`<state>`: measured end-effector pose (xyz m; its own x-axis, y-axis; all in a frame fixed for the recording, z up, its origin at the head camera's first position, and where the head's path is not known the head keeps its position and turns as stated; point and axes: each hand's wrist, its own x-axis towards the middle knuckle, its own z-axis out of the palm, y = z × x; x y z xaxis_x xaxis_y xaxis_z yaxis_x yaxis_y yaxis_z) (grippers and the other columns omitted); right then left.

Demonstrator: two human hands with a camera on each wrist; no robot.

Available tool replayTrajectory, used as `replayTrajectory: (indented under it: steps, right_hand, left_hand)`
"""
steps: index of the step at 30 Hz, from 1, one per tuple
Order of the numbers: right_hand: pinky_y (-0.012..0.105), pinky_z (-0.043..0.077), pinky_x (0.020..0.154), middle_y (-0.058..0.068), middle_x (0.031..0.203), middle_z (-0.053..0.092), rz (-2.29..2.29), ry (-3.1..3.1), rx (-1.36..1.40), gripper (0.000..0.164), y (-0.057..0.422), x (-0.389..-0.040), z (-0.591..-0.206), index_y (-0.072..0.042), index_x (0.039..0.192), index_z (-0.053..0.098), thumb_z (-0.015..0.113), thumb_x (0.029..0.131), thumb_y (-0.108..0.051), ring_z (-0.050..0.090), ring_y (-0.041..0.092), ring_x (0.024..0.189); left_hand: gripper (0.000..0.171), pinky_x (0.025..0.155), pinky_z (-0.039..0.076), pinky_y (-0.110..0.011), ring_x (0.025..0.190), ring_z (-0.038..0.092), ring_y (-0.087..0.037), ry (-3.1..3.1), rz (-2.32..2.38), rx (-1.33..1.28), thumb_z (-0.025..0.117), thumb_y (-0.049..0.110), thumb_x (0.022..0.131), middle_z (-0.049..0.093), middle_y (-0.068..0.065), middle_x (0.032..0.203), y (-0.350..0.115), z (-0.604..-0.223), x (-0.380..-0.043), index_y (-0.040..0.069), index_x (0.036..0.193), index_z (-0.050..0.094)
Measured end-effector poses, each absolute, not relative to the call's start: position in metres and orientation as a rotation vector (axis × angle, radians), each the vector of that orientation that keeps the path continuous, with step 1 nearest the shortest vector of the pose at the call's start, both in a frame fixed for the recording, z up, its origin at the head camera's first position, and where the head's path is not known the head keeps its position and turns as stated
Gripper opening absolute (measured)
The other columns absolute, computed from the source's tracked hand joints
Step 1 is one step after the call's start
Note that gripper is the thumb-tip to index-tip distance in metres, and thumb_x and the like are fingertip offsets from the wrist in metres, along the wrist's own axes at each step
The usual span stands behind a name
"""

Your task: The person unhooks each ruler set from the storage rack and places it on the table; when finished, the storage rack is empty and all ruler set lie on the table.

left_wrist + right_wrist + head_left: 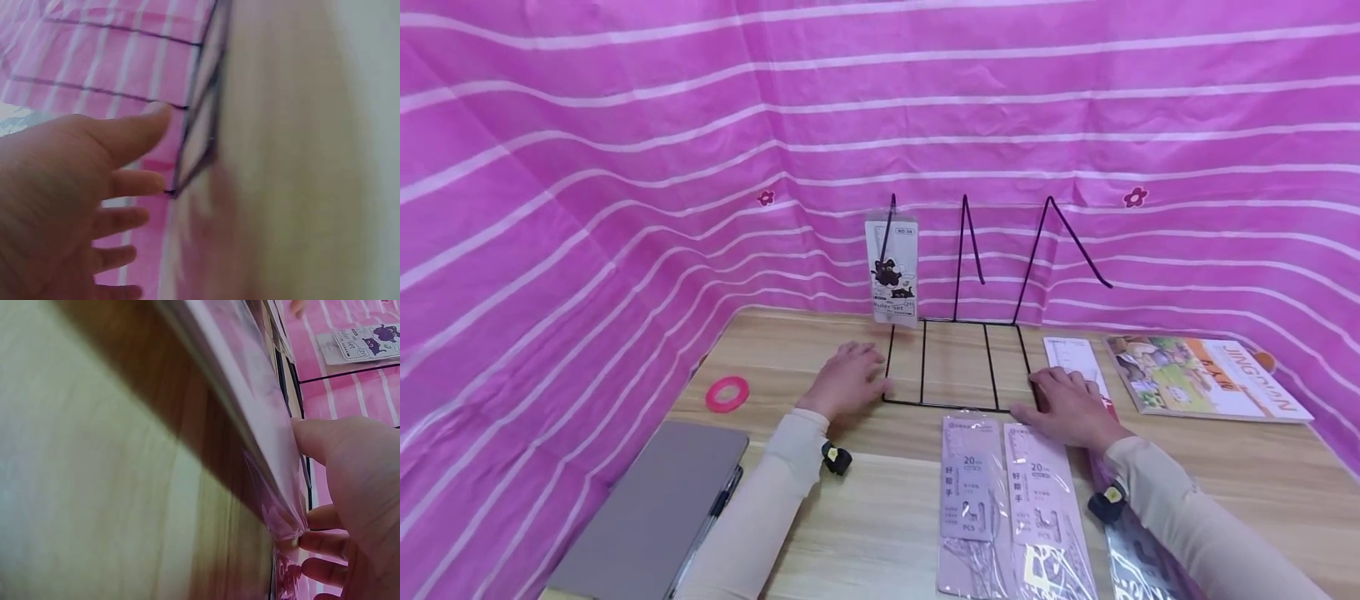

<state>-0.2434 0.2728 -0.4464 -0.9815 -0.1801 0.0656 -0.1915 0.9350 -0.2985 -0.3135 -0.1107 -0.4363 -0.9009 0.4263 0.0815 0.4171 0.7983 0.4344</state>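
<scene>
The person wears 2 long, plain cream sleeves, the left sleeve (775, 508) and the right sleeve (1198, 517), lightly creased near the wrists. There sit 2 small black devices, the left device (837, 459) and right device (1105, 504), each marked with yellow.

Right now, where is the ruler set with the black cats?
In the head view, the ruler set hangs from the leftmost hook of the black wire rack, in front of the pink striped cloth and beyond the left hand.

Left grip (56, 194), fingers (128, 183) apart, near black wire rack (185, 108), striped pink cloth (81, 56)
</scene>
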Motion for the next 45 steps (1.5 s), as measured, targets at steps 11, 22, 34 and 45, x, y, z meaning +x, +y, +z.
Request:
replayTrajectory:
  steps: [11, 22, 34, 45]
  right_hand:
    - [0.073, 0.036, 0.107, 0.025, 0.15, 0.053, 0.447, -3.048, 0.281, 0.086, 0.281, -0.24, -0.441, -0.001, 0.146, 0.056, 0.064, 0.094, -0.069, 0.047, 0.049, 0.129]
    - [0.073, 0.038, 0.104, 0.025, 0.149, 0.054, 0.464, -3.019, 0.296, 0.084, 0.279, -0.237, -0.446, 0.0, 0.146, 0.056, 0.065, 0.095, -0.066, 0.048, 0.048, 0.127]
    - [0.072, 0.038, 0.107, 0.024, 0.149, 0.055, 0.488, -3.012, 0.307, 0.083, 0.277, -0.238, -0.452, -0.001, 0.146, 0.058, 0.065, 0.095, -0.066, 0.048, 0.048, 0.131]
    - [0.07, 0.035, 0.109, 0.023, 0.149, 0.053, 0.468, -3.015, 0.289, 0.083, 0.275, -0.241, -0.456, -0.002, 0.147, 0.056, 0.064, 0.095, -0.066, 0.047, 0.047, 0.132]
  left_hand:
    - [0.051, 0.123, 0.031, -0.069, 0.156, 0.033, -0.043, 2.844, 1.633, 0.553, 0.066, 0.037, 0.104, 0.027, -0.01, 0.174, -0.1, -0.4, -0.348, 0.017, 0.15, 0.057]
    - [0.037, 0.107, 0.057, -0.04, 0.122, 0.064, -0.031, 2.746, 1.997, 0.618, 0.07, 0.014, 0.101, 0.06, -0.013, 0.137, -0.079, -0.388, -0.363, 0.007, 0.137, 0.066]
    - [0.055, 0.093, 0.061, -0.033, 0.105, 0.065, -0.025, 2.836, 1.935, 0.801, 0.06, -0.006, 0.098, 0.061, -0.013, 0.129, -0.068, -0.391, -0.362, 0.02, 0.146, 0.064]
    - [0.064, 0.079, 0.057, -0.024, 0.087, 0.059, -0.017, 2.802, 1.767, 0.897, 0.064, -0.004, 0.095, 0.058, -0.008, 0.103, -0.098, -0.382, -0.318, 0.02, 0.154, 0.053]
